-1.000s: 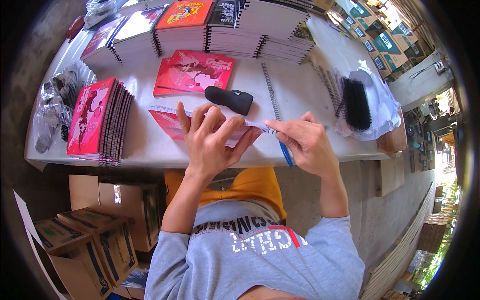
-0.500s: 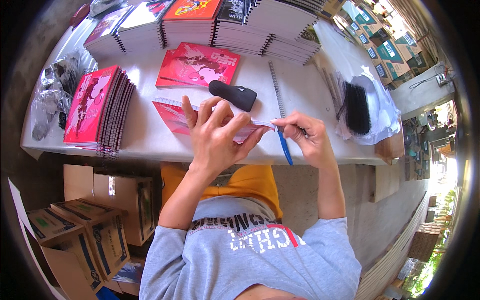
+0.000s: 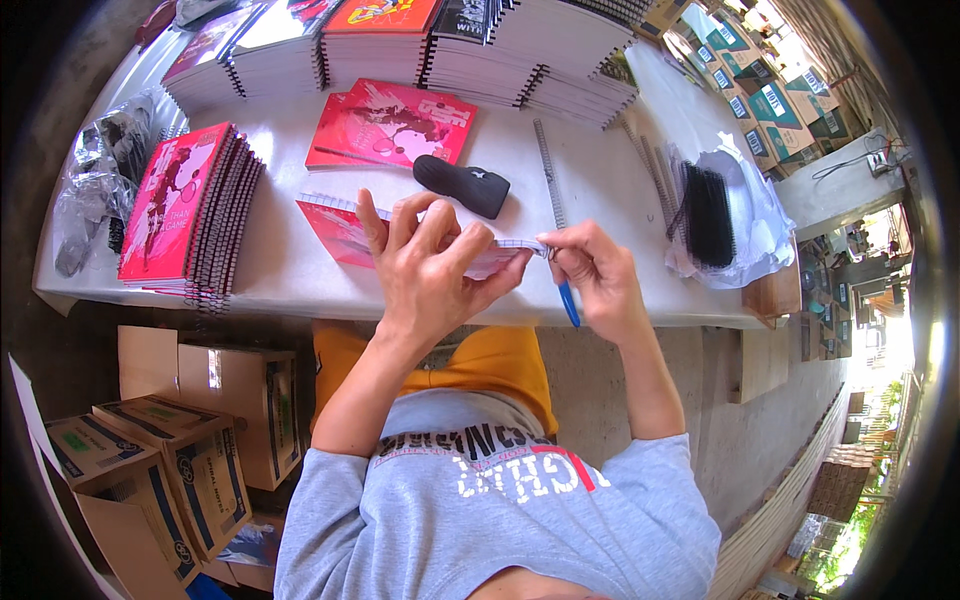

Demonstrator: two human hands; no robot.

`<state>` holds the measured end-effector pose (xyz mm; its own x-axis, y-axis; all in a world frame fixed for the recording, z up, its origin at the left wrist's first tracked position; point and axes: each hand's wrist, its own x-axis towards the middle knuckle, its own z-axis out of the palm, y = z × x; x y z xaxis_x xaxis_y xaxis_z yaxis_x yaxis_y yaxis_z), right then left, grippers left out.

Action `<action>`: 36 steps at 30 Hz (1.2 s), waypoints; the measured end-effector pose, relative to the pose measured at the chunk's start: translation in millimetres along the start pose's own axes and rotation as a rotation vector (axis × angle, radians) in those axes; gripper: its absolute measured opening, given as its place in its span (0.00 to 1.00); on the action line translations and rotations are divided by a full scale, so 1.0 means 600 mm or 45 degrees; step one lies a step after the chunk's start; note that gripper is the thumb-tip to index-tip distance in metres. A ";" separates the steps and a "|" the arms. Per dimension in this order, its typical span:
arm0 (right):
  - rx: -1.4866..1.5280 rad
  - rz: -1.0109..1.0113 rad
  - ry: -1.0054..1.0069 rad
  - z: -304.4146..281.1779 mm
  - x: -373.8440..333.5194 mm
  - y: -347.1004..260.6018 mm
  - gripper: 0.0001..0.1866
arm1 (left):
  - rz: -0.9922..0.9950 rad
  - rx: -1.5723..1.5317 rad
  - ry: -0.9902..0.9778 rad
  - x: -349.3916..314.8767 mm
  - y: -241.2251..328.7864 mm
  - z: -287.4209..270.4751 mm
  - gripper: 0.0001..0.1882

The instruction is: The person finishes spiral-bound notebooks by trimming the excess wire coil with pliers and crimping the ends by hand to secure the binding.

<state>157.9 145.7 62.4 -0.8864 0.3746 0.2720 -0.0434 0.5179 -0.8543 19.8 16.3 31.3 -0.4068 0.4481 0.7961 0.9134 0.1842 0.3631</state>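
My left hand (image 3: pixel 425 262) is closed around a notebook (image 3: pixel 340 235) with a red-pink cover, thumb on the near side and fingers curled over the top. It is tilted so its white page edge, with a row of holes, faces up. At the right end of that edge, the fingertips of my right hand (image 3: pixel 598 272) pinch together; what lies between them is too small to make out. Partly hidden under the right hand is a slim blue handle (image 3: pixel 569 303). Beyond the notebook lie a black rounded object (image 3: pixel 462 186) and matching pink notebooks (image 3: pixel 395 125).
A stack of spiral-bound pink notebooks (image 3: pixel 178 210) stands left, beside clear plastic bags (image 3: pixel 95 190). Taller notebook stacks (image 3: pixel 375 60) line the back. A loose spiral coil (image 3: pixel 549 175) lies right of centre; black coils (image 3: pixel 708 215) rest on white wrapping farther right. Cardboard boxes (image 3: pixel 205 475) sit lower left.
My right hand has turned slightly and drawn in at the notebook's end, covering more of the blue handle. My left hand keeps its hold. The whole view has shifted a little.
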 end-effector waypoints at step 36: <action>-0.871 -0.576 0.389 0.010 0.034 0.026 0.17 | 0.408 -0.092 -0.253 0.023 -0.050 -0.010 0.15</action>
<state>136.5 156.5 51.8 -0.6847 0.1603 0.7110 0.0120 0.9778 -0.2090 -13.2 11.5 34.1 -0.0832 0.6353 0.7678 0.9874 -0.0517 0.1498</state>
